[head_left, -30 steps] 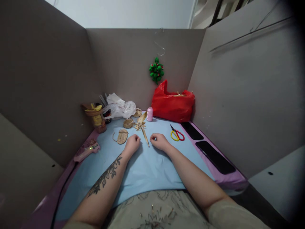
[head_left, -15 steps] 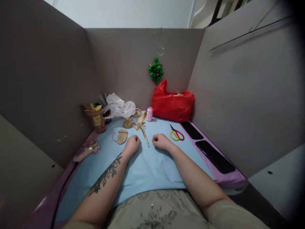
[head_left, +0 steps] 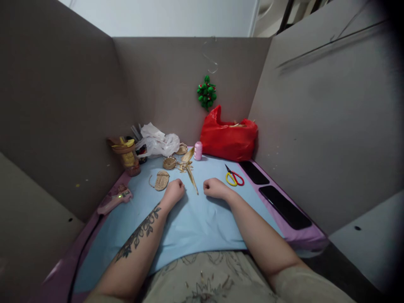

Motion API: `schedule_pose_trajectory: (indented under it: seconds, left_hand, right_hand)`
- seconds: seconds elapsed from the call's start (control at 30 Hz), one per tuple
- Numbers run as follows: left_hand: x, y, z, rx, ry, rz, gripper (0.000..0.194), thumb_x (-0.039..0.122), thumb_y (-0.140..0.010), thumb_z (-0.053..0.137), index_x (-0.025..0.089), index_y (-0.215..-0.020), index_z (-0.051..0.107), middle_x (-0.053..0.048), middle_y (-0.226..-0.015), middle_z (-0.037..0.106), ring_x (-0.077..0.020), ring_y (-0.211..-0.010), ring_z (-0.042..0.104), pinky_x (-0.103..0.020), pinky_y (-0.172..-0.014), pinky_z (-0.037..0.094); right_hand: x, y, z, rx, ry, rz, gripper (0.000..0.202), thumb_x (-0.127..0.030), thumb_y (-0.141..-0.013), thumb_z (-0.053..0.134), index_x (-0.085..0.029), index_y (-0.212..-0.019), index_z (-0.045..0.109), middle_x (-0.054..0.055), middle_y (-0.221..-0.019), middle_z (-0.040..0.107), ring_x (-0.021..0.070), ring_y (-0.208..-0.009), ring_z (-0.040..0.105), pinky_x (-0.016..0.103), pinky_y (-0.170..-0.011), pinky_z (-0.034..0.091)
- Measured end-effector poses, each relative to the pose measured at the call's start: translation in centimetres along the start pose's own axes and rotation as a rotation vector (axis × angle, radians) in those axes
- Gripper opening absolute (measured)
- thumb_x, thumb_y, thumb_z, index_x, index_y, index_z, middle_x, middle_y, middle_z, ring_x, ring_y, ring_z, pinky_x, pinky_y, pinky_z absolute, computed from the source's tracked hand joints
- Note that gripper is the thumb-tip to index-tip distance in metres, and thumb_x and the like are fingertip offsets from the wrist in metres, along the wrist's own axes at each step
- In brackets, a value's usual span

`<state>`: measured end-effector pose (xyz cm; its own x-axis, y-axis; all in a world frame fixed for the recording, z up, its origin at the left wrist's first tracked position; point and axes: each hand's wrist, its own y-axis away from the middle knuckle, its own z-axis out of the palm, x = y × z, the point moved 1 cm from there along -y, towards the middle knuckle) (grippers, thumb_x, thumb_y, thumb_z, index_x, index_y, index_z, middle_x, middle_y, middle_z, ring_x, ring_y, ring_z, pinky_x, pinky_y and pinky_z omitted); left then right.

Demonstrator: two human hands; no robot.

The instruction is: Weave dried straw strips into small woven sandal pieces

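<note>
My left hand [head_left: 174, 191] rests as a loose fist on the light blue cloth [head_left: 202, 227], with nothing showing in it. Just left of it lies a flat oval woven straw piece [head_left: 162, 180] with a loose cord end. My right hand [head_left: 215, 188] is also curled closed on the cloth, holding nothing that I can see. Between and beyond the fists lie dried husk strips [head_left: 191, 179]. Scissors [head_left: 234, 177] with one yellow and one red handle sit to the right of my right hand. A small round woven basket [head_left: 169, 163] stands farther back.
A pink thread spool [head_left: 198, 151] stands before a red plastic bag [head_left: 229, 136]. Two black phones [head_left: 285, 207] lie along the right edge. At left are a pink glue gun [head_left: 115, 201] with its cord, a container of tools [head_left: 128, 155] and a white plastic bag [head_left: 159, 143]. Grey panels surround the table.
Both fists have stayed almost where they were; the right one has shifted very slightly to the right. Nothing on the table has moved.
</note>
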<state>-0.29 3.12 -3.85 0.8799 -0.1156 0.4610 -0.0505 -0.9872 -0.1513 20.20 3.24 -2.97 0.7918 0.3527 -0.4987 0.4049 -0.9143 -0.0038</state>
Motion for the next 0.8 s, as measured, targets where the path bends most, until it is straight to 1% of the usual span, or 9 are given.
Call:
schedule_pose_trajectory:
  seconds: [0.1, 0.17, 0.23, 0.33, 0.43, 0.5, 0.63, 0.73, 0.8]
  left_hand:
    - [-0.1, 0.0, 0.0, 0.017, 0.053, -0.004, 0.013, 0.016, -0.073, 0.046, 0.014, -0.07, 0.059, -0.009, -0.07, 0.063, -0.0184, -0.069, 0.055, -0.028, -0.063, 0.036]
    - [0.1, 0.1, 0.0, 0.028, 0.174, -0.02, 0.011, 0.016, -0.071, 0.048, 0.015, -0.065, 0.056, -0.005, -0.064, 0.059, -0.0163, -0.064, 0.053, -0.026, -0.06, 0.036]
    - [0.5, 0.3, 0.2, -0.004, 0.414, -0.049, 0.01, 0.019, -0.071, 0.05, 0.016, -0.062, 0.053, -0.001, -0.055, 0.053, -0.0127, -0.053, 0.048, -0.024, -0.053, 0.034]
    - [1.4, 0.7, 0.4, -0.153, 0.911, -0.107, 0.01, 0.024, -0.071, 0.055, 0.016, -0.065, 0.052, 0.004, -0.049, 0.048, -0.0077, -0.042, 0.04, -0.019, -0.043, 0.03]
    - [2.0, 0.8, 0.7, -0.295, 1.354, -0.234, 0.008, 0.016, -0.069, 0.057, 0.014, -0.066, 0.05, -0.001, -0.06, 0.057, -0.0059, -0.046, 0.046, -0.016, -0.043, 0.034]
    - [2.1, 0.8, 0.8, -0.348, 1.519, -0.336, 0.009, 0.008, -0.069, 0.054, 0.012, -0.063, 0.049, -0.005, -0.066, 0.06, -0.0057, -0.049, 0.051, -0.015, -0.045, 0.039]
    - [1.9, 0.7, 1.1, -0.372, 1.58, -0.374, 0.014, 0.003, -0.073, 0.047, 0.011, -0.063, 0.049, -0.004, -0.058, 0.057, -0.0056, -0.047, 0.052, -0.015, -0.047, 0.043]
    - [1.8, 0.8, 1.3, -0.346, 1.528, -0.34, 0.014, 0.004, -0.075, 0.046, 0.013, -0.064, 0.047, -0.002, -0.056, 0.055, -0.0058, -0.046, 0.051, -0.015, -0.046, 0.042]
    - [1.7, 0.8, 1.4, -0.334, 1.478, -0.317, 0.012, 0.007, -0.075, 0.047, 0.014, -0.065, 0.045, -0.001, -0.056, 0.054, -0.0059, -0.046, 0.051, -0.015, -0.044, 0.041]
  right_hand:
    - [0.1, -0.1, 0.0, 0.028, -0.048, -0.005, 0.009, -0.014, -0.059, 0.051, -0.016, -0.06, 0.06, 0.0, -0.057, 0.058, 0.0107, -0.054, 0.048, 0.021, -0.051, 0.031]
    - [0.1, -0.3, 0.1, 0.09, -0.125, -0.013, 0.009, -0.013, -0.06, 0.051, -0.015, -0.061, 0.059, 0.0, -0.058, 0.058, 0.0105, -0.056, 0.048, 0.021, -0.053, 0.032]
    - [-0.1, -0.6, 0.3, 0.161, -0.258, -0.017, 0.008, -0.014, -0.062, 0.05, -0.015, -0.063, 0.058, -0.001, -0.058, 0.057, 0.01, -0.055, 0.048, 0.02, -0.054, 0.034]
    - [-0.8, -1.0, 1.0, 0.211, -0.52, -0.008, 0.005, -0.019, -0.065, 0.052, -0.015, -0.063, 0.055, -0.003, -0.052, 0.052, 0.0084, -0.049, 0.044, 0.02, -0.05, 0.033]
    - [-1.7, -1.3, 2.0, 0.168, -0.796, 0.028, 0.008, -0.024, -0.066, 0.054, -0.017, -0.065, 0.052, -0.006, -0.047, 0.049, 0.0068, -0.041, 0.04, 0.018, -0.042, 0.03]
    - [-2.2, -1.5, 2.6, 0.125, -0.971, 0.07, 0.009, -0.024, -0.066, 0.054, -0.017, -0.066, 0.049, -0.006, -0.044, 0.049, 0.0062, -0.036, 0.038, 0.017, -0.037, 0.027]
    - [-2.4, -1.8, 3.4, 0.094, -1.214, 0.111, 0.011, -0.023, -0.066, 0.055, -0.018, -0.066, 0.046, -0.004, -0.047, 0.054, 0.0053, -0.034, 0.04, 0.015, -0.033, 0.025]
    - [-2.3, -1.9, 3.5, 0.098, -1.351, 0.098, 0.014, -0.021, -0.065, 0.057, -0.018, -0.068, 0.045, -0.001, -0.062, 0.061, 0.0048, -0.04, 0.046, 0.014, -0.035, 0.029]
    - [-2.3, -1.9, 3.4, 0.106, -1.399, 0.1, 0.015, -0.021, -0.065, 0.058, -0.018, -0.068, 0.044, -0.001, -0.065, 0.061, 0.0054, -0.044, 0.05, 0.014, -0.037, 0.033]
